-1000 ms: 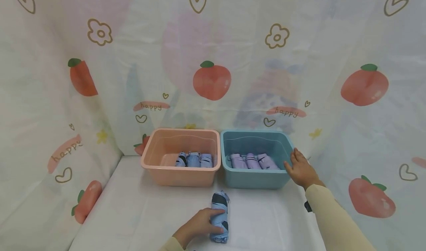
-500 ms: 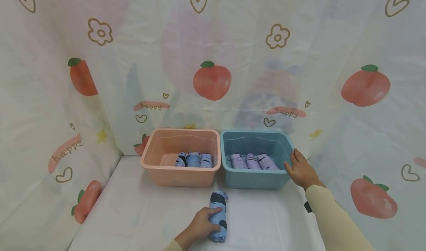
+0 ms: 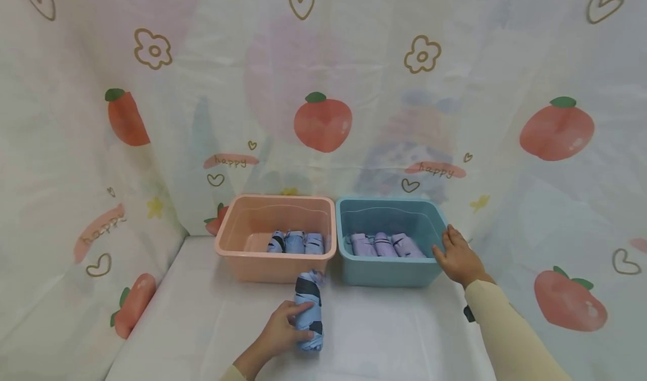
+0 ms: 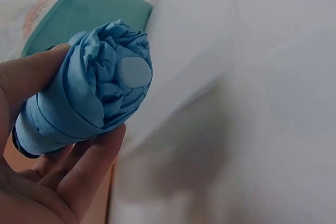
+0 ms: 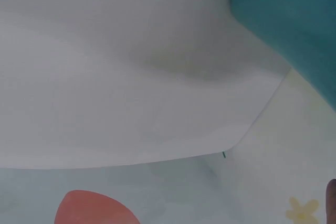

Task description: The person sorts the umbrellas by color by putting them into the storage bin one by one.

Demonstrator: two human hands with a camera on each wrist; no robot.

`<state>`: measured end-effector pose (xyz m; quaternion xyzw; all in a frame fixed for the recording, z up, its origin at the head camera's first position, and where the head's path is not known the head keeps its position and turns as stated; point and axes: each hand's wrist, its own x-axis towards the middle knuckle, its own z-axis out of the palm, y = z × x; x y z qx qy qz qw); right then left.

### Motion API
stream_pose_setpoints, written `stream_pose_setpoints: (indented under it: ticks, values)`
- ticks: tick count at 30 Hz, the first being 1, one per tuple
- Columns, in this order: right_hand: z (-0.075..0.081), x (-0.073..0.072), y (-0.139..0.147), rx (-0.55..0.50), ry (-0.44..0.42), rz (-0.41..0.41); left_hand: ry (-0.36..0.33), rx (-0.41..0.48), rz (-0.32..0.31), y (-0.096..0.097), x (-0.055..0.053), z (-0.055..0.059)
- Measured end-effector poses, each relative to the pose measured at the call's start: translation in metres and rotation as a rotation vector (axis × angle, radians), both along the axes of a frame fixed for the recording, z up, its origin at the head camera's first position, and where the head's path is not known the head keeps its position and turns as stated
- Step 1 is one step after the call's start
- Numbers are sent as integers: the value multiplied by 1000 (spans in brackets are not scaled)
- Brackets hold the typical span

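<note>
My left hand grips a folded blue umbrella with dark patches, held lengthwise in front of the peach bin. In the left wrist view the thumb and fingers close round the umbrella, its bunched cloth and pale round end cap facing the camera, and a shadow falls on the white surface beyond. My right hand rests with extended fingers on the right rim of the teal bin. A single fingertip shows at the edge of the right wrist view.
Three rolled blue umbrellas lie in the peach bin. The teal bin, standing next to it, holds three purple ones. Both bins stand against a fruit-printed curtain at the back of the white table.
My left hand has lifted the umbrella and carried it left and forward, from below the gap between the bins to the front of the peach bin. The right hand stays put.
</note>
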<state>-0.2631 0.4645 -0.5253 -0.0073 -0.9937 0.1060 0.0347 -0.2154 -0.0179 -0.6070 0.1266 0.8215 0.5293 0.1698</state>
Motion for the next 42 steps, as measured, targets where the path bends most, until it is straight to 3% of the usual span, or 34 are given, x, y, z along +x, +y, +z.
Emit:
stream_pose_setpoints:
  ticks: [10, 18, 25, 32, 42]
  values:
    - [3, -5, 2, 25, -1, 12, 1, -46, 17, -44, 3, 40]
    - [15, -4, -3, 67, 39, 49, 118, -42, 64, -80, -3, 70]
    - [12, -6, 0, 54, 19, 42, 183, -68, 139, -100, -20, 93]
    - [5, -3, 2, 24, 29, 47, 266, -86, 139, -115, -41, 113]
    - [-3, -3, 3, 5, 28, 36, 331, -66, 196, -125, -71, 131]
